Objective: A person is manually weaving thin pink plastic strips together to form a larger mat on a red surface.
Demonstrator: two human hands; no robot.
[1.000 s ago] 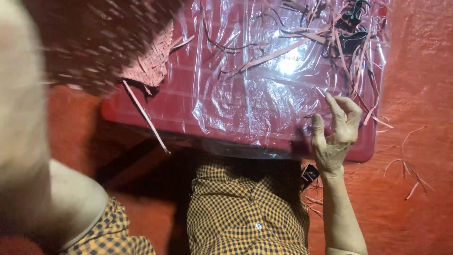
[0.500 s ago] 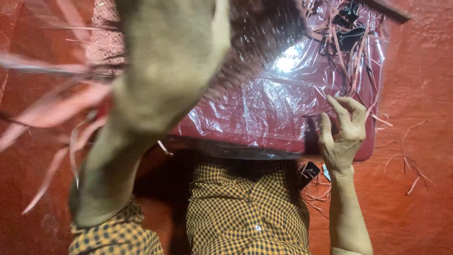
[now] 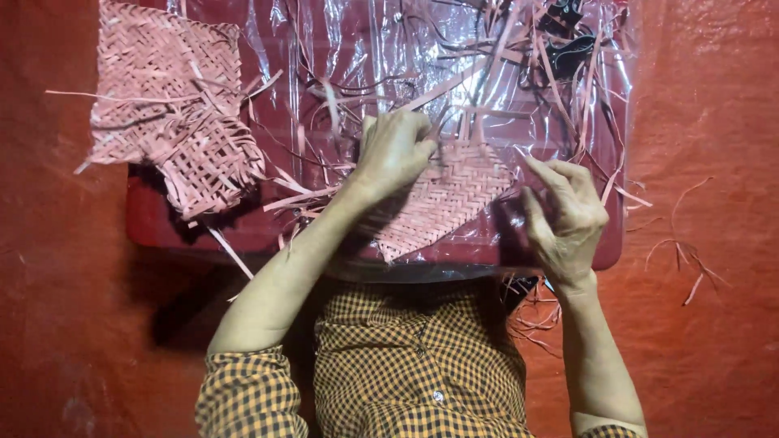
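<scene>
Left hand [image 3: 395,150] closed on top edge of a small woven mat [image 3: 442,203] lying on plastic sheet [image 3: 341,49] over red table [image 3: 154,223]. Right hand [image 3: 568,215] loosely open, fingertips at mat's right corner. Larger woven mat [image 3: 166,105] well apart at left, amid loose strips [image 3: 519,65].

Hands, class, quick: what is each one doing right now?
Left hand: curled shut, pressing on the small woven mat.
Right hand: open, fingers loosely bent, holding nothing, beside that mat's right edge.
</scene>
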